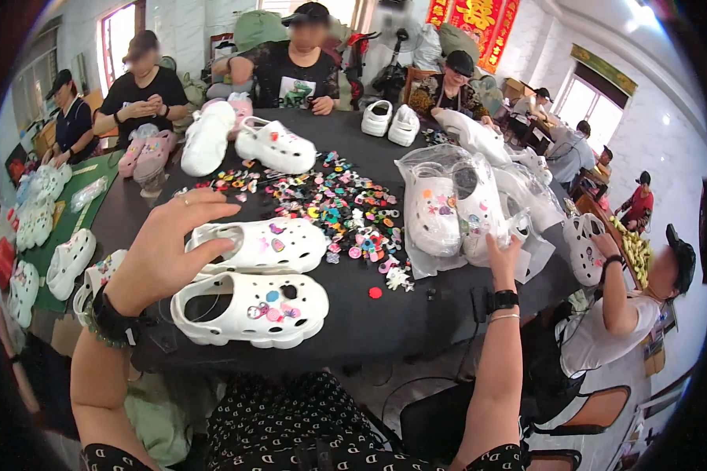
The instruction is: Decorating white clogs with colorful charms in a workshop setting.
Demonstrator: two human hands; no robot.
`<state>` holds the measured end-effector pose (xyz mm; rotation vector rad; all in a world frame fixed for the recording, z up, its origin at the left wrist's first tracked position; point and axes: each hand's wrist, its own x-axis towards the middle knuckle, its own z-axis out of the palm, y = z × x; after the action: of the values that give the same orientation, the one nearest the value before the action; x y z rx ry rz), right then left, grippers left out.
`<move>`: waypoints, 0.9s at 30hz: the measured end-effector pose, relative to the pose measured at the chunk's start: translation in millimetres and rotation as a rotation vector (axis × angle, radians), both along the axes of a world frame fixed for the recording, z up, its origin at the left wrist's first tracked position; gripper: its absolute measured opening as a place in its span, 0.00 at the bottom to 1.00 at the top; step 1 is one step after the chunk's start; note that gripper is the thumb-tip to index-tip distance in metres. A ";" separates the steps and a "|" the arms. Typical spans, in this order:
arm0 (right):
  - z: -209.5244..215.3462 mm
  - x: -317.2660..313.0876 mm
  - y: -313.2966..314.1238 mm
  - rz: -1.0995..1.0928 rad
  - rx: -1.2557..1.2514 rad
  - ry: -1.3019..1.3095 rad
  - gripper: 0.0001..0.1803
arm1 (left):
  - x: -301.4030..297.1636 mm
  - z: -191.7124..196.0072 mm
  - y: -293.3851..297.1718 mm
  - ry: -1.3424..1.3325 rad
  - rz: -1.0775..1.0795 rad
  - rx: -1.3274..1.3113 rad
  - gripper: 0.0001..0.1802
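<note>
My left hand [177, 231] is open, thumb and fingers apart, over the heel end of a white clog [271, 245]. A second white clog [287, 314] lies in front of it, nearer me. Both have colourful charms on their toes, in pink, blue and other colours. At the right, my right hand [504, 255] grips the near end of a white clog [479, 216] inside a clear plastic bag [424, 263]. Its fingertips are partly hard to make out. Beside that clog in the bag is another white clog [434, 212] with charms.
A heap of colourful charms [346, 204] spreads over the dark table [369, 330]. More white clogs [279, 145] stand at the far side and on the green mat [86, 204]. People sit around the table; one at right holds a white clog [583, 250].
</note>
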<state>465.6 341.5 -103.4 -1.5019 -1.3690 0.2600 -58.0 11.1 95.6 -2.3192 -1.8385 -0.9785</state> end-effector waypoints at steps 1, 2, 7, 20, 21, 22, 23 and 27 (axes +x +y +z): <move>12.0 -15.9 -13.7 -0.040 -0.002 -0.131 0.46 | -10.0 -8.1 -11.6 -0.020 0.021 0.007 0.22; 24.3 -31.2 -28.9 -0.078 -0.002 -0.263 0.43 | -16.4 -16.0 -19.7 -0.022 0.056 -0.005 0.22; 40.2 -72.0 -90.8 -0.105 0.342 -0.528 0.30 | -32.4 -51.4 -52.4 -0.237 0.131 -0.060 0.20; 45.3 -248.5 -240.5 0.967 -0.023 -0.176 0.19 | 13.0 -105.6 -43.8 -0.423 0.226 -0.209 0.23; 48.7 -254.0 -243.9 0.997 0.030 -0.248 0.24 | 13.6 -110.6 -41.1 -0.371 0.224 -0.230 0.27; 41.8 -258.9 -244.7 0.982 0.059 -0.288 0.31 | 14.4 -116.6 -38.5 -0.370 0.219 -0.236 0.27; 38.7 -263.1 -245.9 0.977 0.066 -0.300 0.34 | 15.4 -122.8 -36.6 -0.360 0.230 -0.203 0.31; 12.3 -275.5 -245.1 1.041 -0.109 -0.093 0.40 | 19.0 -122.2 -21.1 -0.496 0.206 -0.175 0.42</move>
<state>190.0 96.5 -91.1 -0.7556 -2.1438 0.9224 -39.0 -10.0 -26.7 -2.0386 -2.3666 -1.5185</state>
